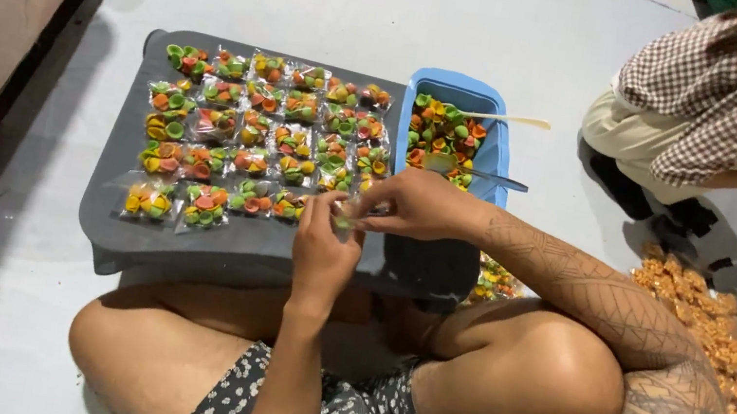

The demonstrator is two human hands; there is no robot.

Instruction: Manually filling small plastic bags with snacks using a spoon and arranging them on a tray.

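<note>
Clear plastic packet (349, 217) is sitting between your hands: your left hand (323, 251) is pinching its lower edge, your right hand (416, 204) is pinching its top, above the grey tray (235, 240).

Rows of filled packets (247, 134) are laid on a tray (185, 247) resting on the floor (514, 33). A tub (486, 147) of snacks, two spoons (501, 118) in it, is set at the tray's right.
</note>
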